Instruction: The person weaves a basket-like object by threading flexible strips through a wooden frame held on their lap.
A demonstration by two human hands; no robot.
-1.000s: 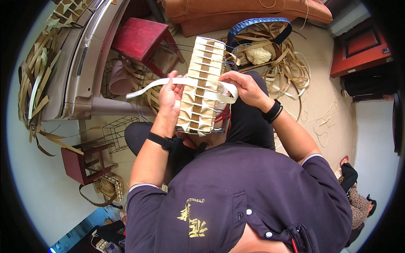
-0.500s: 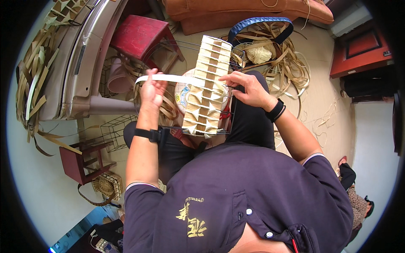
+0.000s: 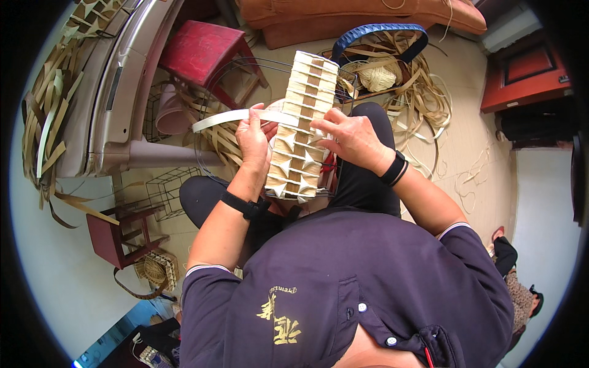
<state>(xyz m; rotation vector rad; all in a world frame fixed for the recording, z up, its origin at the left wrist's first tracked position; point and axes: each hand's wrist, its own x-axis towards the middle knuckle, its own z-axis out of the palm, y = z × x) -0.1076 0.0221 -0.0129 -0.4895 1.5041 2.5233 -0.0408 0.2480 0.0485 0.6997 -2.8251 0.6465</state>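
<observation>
Woven panel (image 3: 300, 126) stood upright over the person's lap, long axis running away from the body, pale strips crossing darker ones with folded triangular points along its lower rows. It sat between the two hands.

Left hand (image 3: 254, 138) was at the panel's left edge, fingers curled and pinched on a pale flat strip (image 3: 230, 118). The strip ran from the panel out to the left, past the fingers, free end hanging in the air above the wire frame (image 3: 211, 110). Thumb lay on top of the strip, right where it met the panel's edge.

Right hand (image 3: 350, 138) was pressed on the panel's right side, fingers spread narrow across the front face around mid-height, fingertips touching the weave. No grip around it that I could see; it looked like a flat hold against the surface. Whether the thumb was behind the panel: could not tell.

Both wrists wore black bands.

Around it: red stool (image 3: 205, 52) beyond the left hand, blue-handled basket (image 3: 377, 37) with a heap of loose strips (image 3: 423, 104) beyond the right hand on the floor. A small dark red stool (image 3: 116, 236) and a little woven basket (image 3: 156, 270) sat at lower left, well apart from the hands. Orange cushion (image 3: 368, 12) along the top edge.
</observation>
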